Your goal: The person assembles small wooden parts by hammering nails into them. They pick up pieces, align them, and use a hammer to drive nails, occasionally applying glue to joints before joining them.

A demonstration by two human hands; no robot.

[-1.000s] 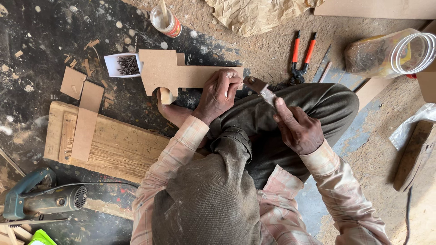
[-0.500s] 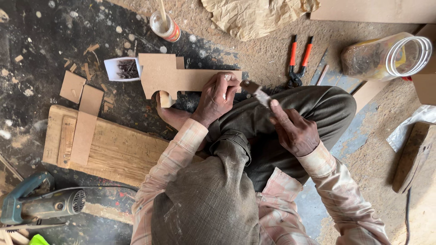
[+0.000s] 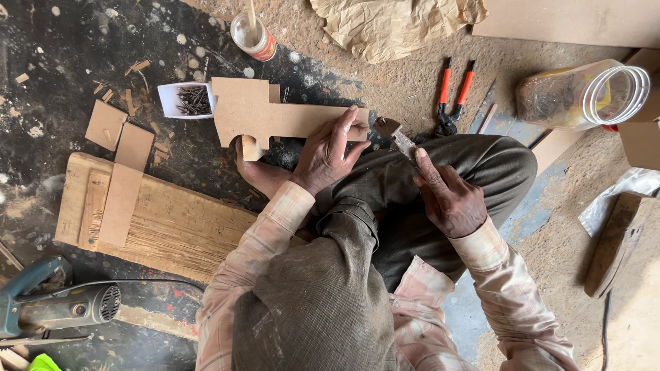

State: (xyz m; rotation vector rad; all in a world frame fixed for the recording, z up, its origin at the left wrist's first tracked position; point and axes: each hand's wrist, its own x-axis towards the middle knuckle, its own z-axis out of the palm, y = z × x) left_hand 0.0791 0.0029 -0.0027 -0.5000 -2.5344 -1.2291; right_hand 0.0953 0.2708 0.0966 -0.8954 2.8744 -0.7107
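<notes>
I sit on the floor with a brown board cutout (image 3: 275, 117) shaped like a long bar with a raised block at its left end. My left hand (image 3: 326, 154) presses flat on the cutout's right part, fingers spread over its end. My right hand (image 3: 447, 196) grips a small hammer (image 3: 395, 135) by its handle; the hammer head lies next to the cutout's right end. My bare foot (image 3: 258, 175) rests under the cutout.
A white tray of nails (image 3: 185, 99) lies left of the cutout. A wooden plank (image 3: 158, 223) with board strips lies lower left. A power tool (image 3: 58, 309), red-handled pincers (image 3: 450, 96), a plastic jar (image 3: 584, 93), a glue pot (image 3: 253, 34) and crumpled paper (image 3: 399, 24) are around.
My right hand has brought the hammer from my knee up to the cutout's right end. My left hand has stayed pressed on the cutout.
</notes>
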